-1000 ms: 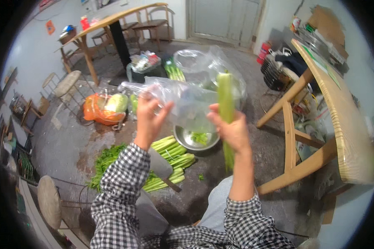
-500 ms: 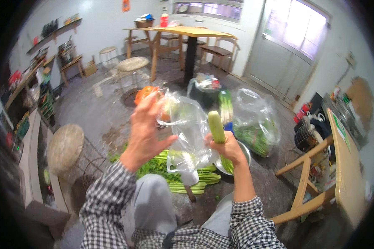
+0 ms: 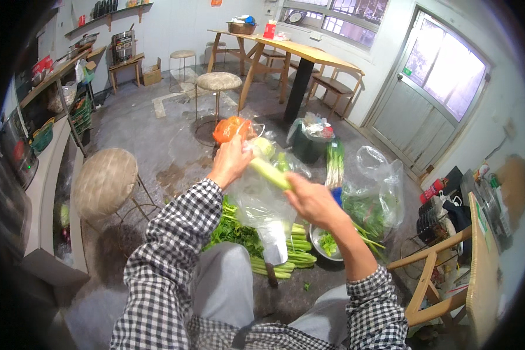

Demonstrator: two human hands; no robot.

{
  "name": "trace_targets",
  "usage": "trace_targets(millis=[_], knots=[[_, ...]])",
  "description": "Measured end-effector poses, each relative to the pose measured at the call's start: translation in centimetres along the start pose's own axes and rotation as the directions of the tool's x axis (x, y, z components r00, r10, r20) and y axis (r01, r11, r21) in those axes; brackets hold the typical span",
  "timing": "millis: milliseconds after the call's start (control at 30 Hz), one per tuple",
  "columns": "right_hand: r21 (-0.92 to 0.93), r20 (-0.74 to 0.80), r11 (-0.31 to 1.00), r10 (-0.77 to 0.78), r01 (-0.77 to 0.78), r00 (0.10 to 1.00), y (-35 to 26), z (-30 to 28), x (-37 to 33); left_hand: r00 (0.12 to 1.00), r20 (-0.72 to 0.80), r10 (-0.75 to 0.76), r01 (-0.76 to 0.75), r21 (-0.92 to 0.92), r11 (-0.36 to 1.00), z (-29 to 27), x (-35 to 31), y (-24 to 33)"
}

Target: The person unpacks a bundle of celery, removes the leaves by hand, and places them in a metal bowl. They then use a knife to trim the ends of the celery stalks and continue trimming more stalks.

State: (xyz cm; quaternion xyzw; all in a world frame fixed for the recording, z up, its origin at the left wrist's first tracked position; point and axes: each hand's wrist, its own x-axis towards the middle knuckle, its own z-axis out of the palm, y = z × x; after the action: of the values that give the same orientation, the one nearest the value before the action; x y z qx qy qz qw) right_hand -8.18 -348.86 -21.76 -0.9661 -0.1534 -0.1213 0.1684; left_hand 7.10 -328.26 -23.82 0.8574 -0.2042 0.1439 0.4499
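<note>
In front of my chest, my right hand [image 3: 318,201] wraps round a pale green celery stalk [image 3: 269,174] held at a slant. Leafy thin stems trail out below that hand toward the lower right. My left hand [image 3: 232,161] is closed at the stalk's upper left end, where film of a clear plastic bag [image 3: 256,201] gathers; its fingertips are partly hidden. The bag hangs beneath the stalk. Under it, a cleaver [image 3: 276,248] lies on a pile of celery [image 3: 297,248] on the floor. A metal bowl [image 3: 319,248] with cut greens sits beside the pile.
An orange bag [image 3: 230,129] lies beyond my left hand. A lined bin [image 3: 309,146], green onions [image 3: 335,160] and a clear bag of greens [image 3: 370,204] stand ahead right. Round stools [image 3: 106,184] are leftward; a wooden folding table [image 3: 484,268] leans at right.
My left hand has gone from spread fingers to closed at the stalk's end. The celery has tipped from upright to slanting toward the left hand. The view has also shifted.
</note>
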Motion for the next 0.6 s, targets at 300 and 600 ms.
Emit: trace_targets(millis=[300,600], knots=[[0.500,0.566,0.784,0.026,-0.369,0.824,-0.2,7.0,8.6,0.956,0.068,0.286,-0.293,0.289,0.911,-1.1,-5.6,3.3],[0.691,0.581,-0.331,-0.275,-0.643,0.766,-5.5,14.7,15.1,0.895,0.008,0.445,-0.445,-0.030,0.895,-4.4,-13.0,4.3]])
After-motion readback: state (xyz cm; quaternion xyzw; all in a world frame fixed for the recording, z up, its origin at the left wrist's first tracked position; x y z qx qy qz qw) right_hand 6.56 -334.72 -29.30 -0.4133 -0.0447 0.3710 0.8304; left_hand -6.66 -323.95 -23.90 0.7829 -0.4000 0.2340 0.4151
